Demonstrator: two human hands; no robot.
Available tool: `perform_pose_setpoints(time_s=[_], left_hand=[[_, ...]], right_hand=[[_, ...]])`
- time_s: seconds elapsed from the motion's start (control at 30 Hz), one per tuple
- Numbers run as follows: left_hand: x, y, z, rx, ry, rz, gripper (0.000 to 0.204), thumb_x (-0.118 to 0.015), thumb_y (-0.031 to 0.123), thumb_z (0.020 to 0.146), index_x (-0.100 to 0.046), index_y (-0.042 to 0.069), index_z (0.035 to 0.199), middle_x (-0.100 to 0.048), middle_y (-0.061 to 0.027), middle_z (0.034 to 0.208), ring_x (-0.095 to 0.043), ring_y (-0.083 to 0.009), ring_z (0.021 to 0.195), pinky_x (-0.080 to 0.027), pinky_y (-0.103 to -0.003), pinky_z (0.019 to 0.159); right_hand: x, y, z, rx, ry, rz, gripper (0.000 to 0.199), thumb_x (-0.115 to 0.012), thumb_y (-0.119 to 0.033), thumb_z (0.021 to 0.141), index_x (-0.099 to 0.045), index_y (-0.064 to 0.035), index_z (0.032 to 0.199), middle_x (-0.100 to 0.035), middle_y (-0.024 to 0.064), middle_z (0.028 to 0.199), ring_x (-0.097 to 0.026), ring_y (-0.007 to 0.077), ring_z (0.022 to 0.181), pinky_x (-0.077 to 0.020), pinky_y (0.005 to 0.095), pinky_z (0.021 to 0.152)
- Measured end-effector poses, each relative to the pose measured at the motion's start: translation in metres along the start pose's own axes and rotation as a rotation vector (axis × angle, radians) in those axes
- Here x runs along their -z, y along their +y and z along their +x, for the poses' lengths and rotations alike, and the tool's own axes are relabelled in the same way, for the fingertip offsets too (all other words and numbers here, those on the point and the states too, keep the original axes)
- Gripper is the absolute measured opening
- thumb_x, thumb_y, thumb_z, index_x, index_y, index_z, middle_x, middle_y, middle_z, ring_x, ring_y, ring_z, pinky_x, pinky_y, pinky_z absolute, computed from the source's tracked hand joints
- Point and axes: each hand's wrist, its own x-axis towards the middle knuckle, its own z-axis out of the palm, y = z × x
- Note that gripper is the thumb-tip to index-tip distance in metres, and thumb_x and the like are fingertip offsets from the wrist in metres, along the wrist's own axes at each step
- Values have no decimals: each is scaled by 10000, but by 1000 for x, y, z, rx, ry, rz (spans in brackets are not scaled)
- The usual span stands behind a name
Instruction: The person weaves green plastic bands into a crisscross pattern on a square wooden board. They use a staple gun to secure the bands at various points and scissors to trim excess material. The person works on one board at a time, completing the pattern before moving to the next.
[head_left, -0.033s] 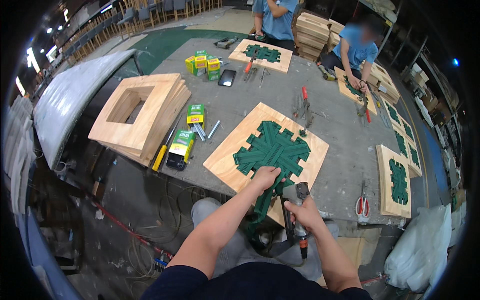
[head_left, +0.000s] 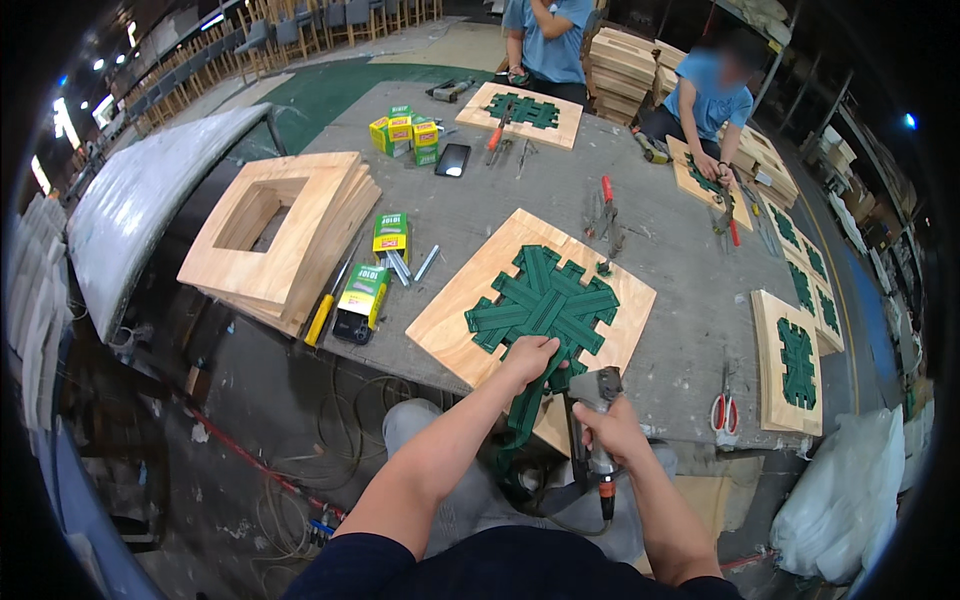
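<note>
A square wooden panel (head_left: 455, 315) lies on the grey table near its front edge, with green webbing straps (head_left: 545, 295) woven across it in a cross pattern. My left hand (head_left: 530, 358) presses down on the panel's near edge and grips a loose green strap (head_left: 520, 415) that hangs over that edge. Just to its right, my right hand (head_left: 612, 428) holds a grey staple gun (head_left: 597, 388) by the handle. The gun's nose points at the panel's near edge, and an orange fitting (head_left: 605, 492) with a hose hangs below the handle.
A stack of square wooden frames (head_left: 280, 235) is at the left, with green-yellow staple boxes (head_left: 375, 265) and a yellow-handled knife (head_left: 320, 320) beside it. Red-handled scissors (head_left: 722, 410) and finished panels (head_left: 797, 362) lie at the right. Two people in blue shirts (head_left: 705, 100) work at the far side. Cables lie on the floor.
</note>
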Motion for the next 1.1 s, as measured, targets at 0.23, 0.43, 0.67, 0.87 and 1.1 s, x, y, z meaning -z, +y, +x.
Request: perform_pose_setpoints(time_s=[0.23,0.43,0.67,0.87,1.1], left_hand=[[-4,-18,-19,-399,67,254,340,-555,287,1056,-697,-20,1014,-757,-110,819,-708,-213,724,-538,-367,661],[-30,-37,-55,-653,250,786,321,-658,336,978,-716,26,1036,-718,-231,924,-693,-423,875,-552,-466,741],[-55,-43,-80,-664,314,1004,246,-616,263,976,-693,66,1102,-703,-179,840,-687,-411,795,-528,-506,675],[-51,-45,-79,-632,300,1042,210,-608,271,974,-597,72,907,-671,-173,794,-671,-408,755,-514,-518,639],[-47,-43,-77,-647,283,1029,282,-617,325,980,-613,68,863,-656,-178,722,-668,-413,694,-511,-532,608]], right_hand=[[75,33,-3,2,377,315,212,-762,-176,928,-653,-28,1034,-650,60,788,-626,183,576,-512,341,473],[161,46,48,17,435,703,251,-748,-197,947,-634,2,1049,-639,86,790,-629,207,600,-526,373,483],[228,44,87,-171,431,266,620,-824,-400,873,-626,76,1218,-703,164,1033,-682,246,704,-569,406,586],[274,65,40,98,639,-501,347,-752,-335,907,-736,9,871,-674,99,685,-681,213,617,-545,366,562],[313,100,-5,-69,778,-971,513,-880,-316,716,-657,-17,1067,-715,240,1054,-699,410,1001,-551,486,878]])
